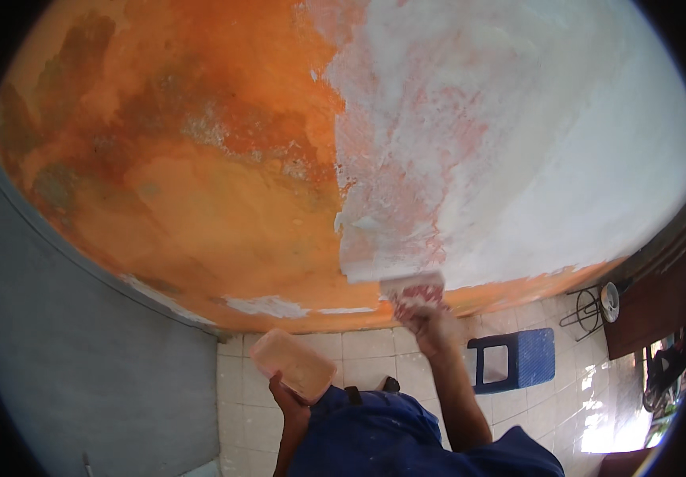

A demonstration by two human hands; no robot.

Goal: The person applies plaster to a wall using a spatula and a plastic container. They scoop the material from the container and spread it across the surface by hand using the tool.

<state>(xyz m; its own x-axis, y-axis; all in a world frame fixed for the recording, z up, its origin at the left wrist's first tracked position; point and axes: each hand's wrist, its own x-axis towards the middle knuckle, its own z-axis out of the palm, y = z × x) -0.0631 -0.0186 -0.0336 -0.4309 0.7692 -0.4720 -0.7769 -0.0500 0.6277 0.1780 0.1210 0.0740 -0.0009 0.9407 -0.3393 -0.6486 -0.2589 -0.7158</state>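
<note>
My right hand (429, 324) grips a wide scraper (411, 286) with red mottling and pale smears, held against the lower part of the wall at the lower edge of the white coating (534, 183). The wall's left half is stained orange (184, 207); pink shows through the middle of the coated half. My left hand (285, 397) holds a shallow pale-pink plastic container (293, 358) with some material in it, low down by my blue clothing.
A blue plastic stool (534, 354) stands right on the tiled floor (375, 350). Beyond it are a black metal stand (585, 314) with a white round object, dark wooden furniture (641, 310) and clutter. A grey wall (96, 334) bounds the left.
</note>
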